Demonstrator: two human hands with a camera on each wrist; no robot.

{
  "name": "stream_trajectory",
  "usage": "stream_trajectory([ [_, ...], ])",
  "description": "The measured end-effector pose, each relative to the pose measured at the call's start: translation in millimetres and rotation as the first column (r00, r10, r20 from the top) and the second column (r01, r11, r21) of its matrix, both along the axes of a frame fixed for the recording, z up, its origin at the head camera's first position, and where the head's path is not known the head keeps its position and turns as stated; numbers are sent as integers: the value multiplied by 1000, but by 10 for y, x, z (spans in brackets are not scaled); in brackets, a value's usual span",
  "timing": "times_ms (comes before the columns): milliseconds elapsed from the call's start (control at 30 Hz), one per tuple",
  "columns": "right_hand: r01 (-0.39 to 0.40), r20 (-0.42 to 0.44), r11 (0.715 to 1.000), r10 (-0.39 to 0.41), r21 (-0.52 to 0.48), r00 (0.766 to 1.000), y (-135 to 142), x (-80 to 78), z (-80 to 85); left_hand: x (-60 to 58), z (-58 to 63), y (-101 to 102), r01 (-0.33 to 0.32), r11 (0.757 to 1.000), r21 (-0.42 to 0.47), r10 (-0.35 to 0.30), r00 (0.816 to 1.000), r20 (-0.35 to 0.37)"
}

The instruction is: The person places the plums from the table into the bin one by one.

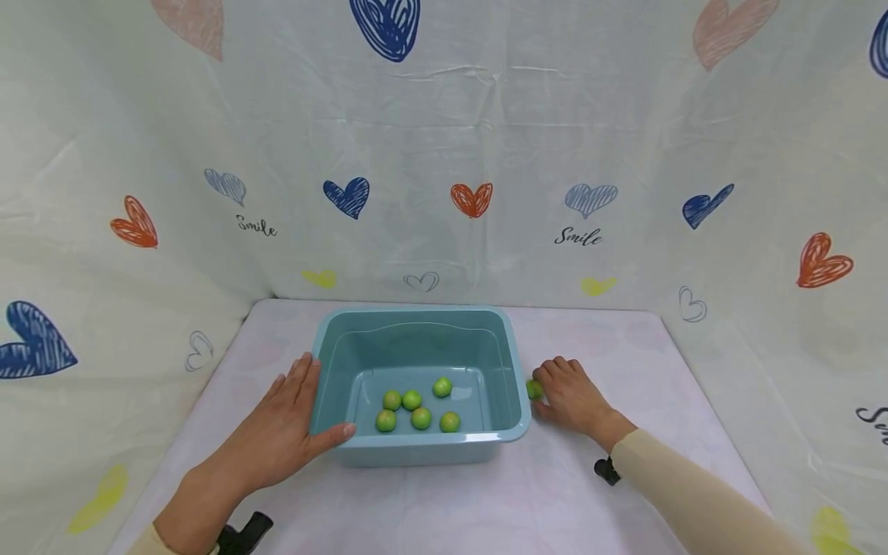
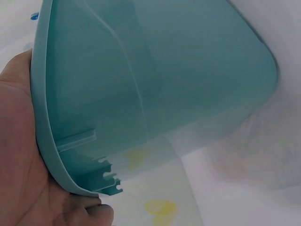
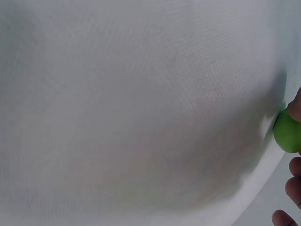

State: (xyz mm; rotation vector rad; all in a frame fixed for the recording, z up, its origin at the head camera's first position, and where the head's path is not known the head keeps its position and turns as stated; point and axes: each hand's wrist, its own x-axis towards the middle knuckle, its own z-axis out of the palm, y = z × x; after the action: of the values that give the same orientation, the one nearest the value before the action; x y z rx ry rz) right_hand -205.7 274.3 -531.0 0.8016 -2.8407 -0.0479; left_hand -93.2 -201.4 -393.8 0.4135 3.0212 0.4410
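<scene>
A blue-green plastic basin (image 1: 416, 451) stands on the table, with several small round green fruits (image 1: 420, 418) lying loose on its floor. My left hand (image 1: 277, 432) rests against the basin's left side, its fingers straight along the rim and its thumb over the front-left corner. In the left wrist view, the palm lies by the basin's rim (image 2: 41, 103). Just outside the basin's right wall, my right hand (image 1: 572, 397) pinches one green fruit (image 1: 534, 389) between thumb and fingers. The right wrist view catches that green fruit (image 3: 288, 132) at its right edge, partly covered by the thumb.
A pale cloth covers the table (image 1: 583, 501). Behind it and at both sides hangs a white curtain (image 1: 416, 116) printed with hearts and "Smile". Dark camera mounts (image 1: 244, 533) sit at both wrists.
</scene>
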Motion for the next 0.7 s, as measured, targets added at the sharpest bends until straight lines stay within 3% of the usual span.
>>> stream_trajectory([
  [467, 39, -88, 999, -39, 0, 995, 53, -59, 32, -2, 4, -4, -12, 999, 45, 10, 1000, 29],
  [700, 59, -94, 998, -56, 28, 994, 174, -85, 66, -4, -3, -1, -12, 999, 39, 12, 1000, 22],
])
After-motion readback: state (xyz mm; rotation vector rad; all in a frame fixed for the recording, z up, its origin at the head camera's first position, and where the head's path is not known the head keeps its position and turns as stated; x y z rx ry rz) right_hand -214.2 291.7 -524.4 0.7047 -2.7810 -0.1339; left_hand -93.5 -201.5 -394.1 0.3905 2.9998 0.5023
